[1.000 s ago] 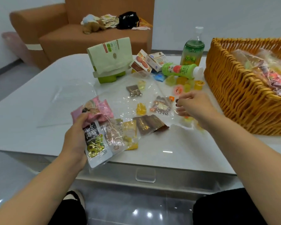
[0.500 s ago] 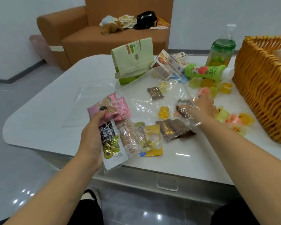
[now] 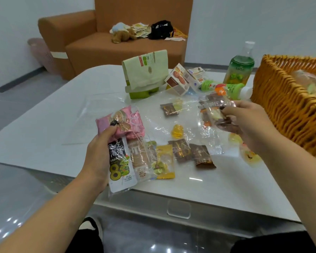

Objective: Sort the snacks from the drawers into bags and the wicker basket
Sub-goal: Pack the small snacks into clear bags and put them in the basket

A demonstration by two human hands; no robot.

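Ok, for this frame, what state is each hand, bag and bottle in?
Left hand: grips the clear bag, thumb on the pink packet.
Clear bag: holds several snack packets.
Right hand: pinches small packets, lifted off the table.
Wicker basket: open, with wrapped snacks inside.
Tall bottle: upright, capped.
Green bottle: lying on its side.
Green pouch: standing, flap closed.

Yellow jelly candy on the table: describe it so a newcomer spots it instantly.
Start at the white table, between the person's two hands. On the clear plastic sheet there sits the yellow jelly candy, alone. Unlike the flat brown packets nearer the front edge, it is translucent, glossy and rounded.
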